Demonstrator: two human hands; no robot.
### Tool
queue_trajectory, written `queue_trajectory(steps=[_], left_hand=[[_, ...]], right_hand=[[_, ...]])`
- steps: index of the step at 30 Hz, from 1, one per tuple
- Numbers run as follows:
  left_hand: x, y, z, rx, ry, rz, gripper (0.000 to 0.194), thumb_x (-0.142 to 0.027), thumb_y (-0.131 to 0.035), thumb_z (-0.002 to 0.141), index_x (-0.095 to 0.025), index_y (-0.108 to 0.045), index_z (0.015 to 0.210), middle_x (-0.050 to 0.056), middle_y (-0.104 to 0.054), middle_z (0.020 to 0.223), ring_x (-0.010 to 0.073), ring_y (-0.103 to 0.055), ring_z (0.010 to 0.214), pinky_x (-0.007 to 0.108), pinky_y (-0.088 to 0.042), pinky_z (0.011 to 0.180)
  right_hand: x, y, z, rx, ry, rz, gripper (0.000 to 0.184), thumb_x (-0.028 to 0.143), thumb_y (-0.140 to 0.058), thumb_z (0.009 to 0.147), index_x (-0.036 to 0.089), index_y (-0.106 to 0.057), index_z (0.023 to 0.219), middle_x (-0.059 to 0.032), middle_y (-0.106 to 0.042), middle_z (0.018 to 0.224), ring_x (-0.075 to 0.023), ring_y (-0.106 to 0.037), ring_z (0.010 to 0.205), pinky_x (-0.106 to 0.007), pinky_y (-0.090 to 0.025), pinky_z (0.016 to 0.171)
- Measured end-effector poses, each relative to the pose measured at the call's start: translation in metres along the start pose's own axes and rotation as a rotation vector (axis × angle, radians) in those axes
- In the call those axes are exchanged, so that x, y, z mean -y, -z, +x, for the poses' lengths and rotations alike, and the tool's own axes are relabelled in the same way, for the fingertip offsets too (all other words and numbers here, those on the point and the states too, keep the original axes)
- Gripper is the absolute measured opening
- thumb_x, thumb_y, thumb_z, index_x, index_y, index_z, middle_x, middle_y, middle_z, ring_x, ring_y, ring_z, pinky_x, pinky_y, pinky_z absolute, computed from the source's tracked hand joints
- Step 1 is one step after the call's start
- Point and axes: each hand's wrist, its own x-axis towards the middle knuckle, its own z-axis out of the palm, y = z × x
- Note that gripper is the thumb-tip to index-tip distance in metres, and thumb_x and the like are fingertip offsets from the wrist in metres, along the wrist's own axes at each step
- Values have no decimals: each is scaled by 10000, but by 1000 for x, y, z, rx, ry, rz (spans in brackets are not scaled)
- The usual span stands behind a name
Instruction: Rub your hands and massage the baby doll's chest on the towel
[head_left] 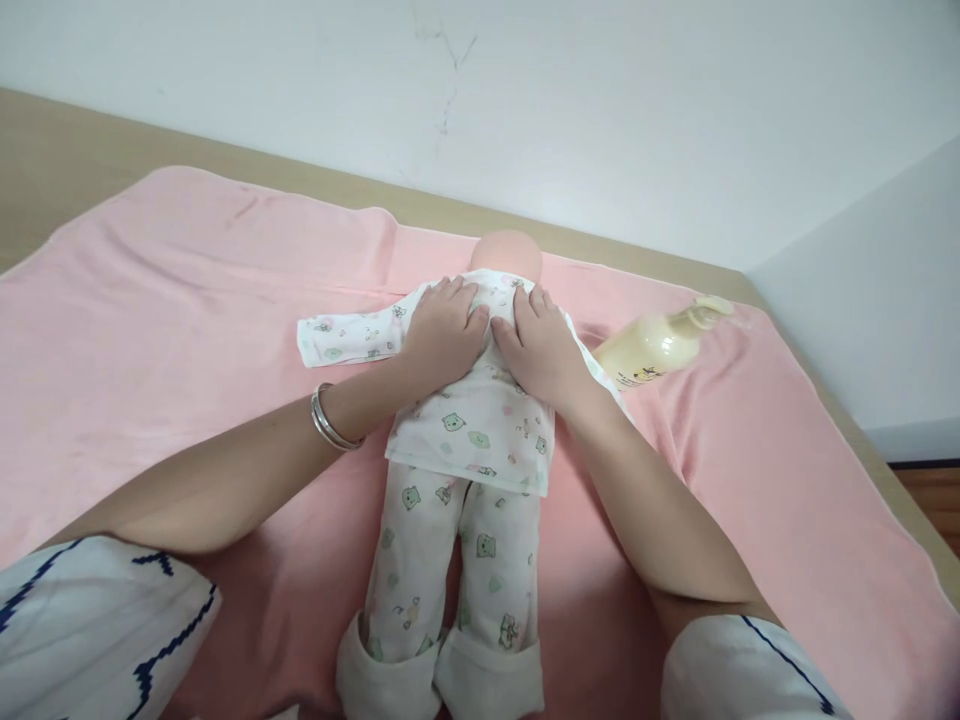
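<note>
A baby doll [507, 254] lies with its bald head toward the wall, no face showing. It wears a white printed top [480, 425] and matching trousers [420, 540] with the cuffs rolled up. My left hand [448, 335] rests flat on the upper left of the top, fingers pointing toward the head. On the upper right, my right hand [541, 350] lies the same way, palm down. The two thumbs are close together near the middle. One sleeve stretches out to the left; the other is mostly hidden behind my right forearm.
Under the doll a pink blanket [225, 400] covers most of the wooden table [67, 150]. A pale yellow pump bottle [652, 345] lies on its side at the right, near the doll's shoulder. A white wall [600, 120] stands behind the table.
</note>
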Motion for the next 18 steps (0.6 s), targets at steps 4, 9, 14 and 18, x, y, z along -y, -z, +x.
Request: queue_trajectory(steps=[4, 9, 14, 18], left_hand=[[1, -1, -1, -31, -5, -38, 538, -298, -276, 1038, -89, -635, 1380, 171, -632, 1543, 298, -517, 1503, 496, -325, 1342], [4, -2, -2, -68, -36, -69, 469, -309, -293, 1045, -189, -650, 1324, 117, -695, 1432, 287, -567, 1407, 513, -385, 1283], [4, 5, 0, 16, -99, 21, 439, -279, -268, 1034, -164, -654, 1209, 172, -722, 1256, 314, -620, 1211, 524, -459, 1127], [7, 9, 3, 70, -127, 42, 367, -271, -285, 1022, -191, -641, 1060, 168, -726, 1119, 308, -625, 1110, 513, -467, 1057]], right_hand=[[-1, 6, -4, -7, 49, 56, 532, 398, -378, 1058, 103, -528, 1475, -234, -570, 1517, -394, -476, 1487, -602, -397, 1225], [8, 41, -26, 58, 117, 135, 284, 362, -459, 1044, 227, -708, 1076, -106, -719, 1199, -296, -688, 1128, -462, -567, 973], [10, 47, -34, -163, 144, 203, 391, 280, -468, 1015, 259, -687, 1338, -91, -655, 1484, -326, -592, 1423, -505, -527, 1127], [8, 18, -19, -237, 35, 124, 543, 234, -440, 1000, 186, -545, 1530, -137, -441, 1712, -326, -374, 1621, -563, -403, 1284]])
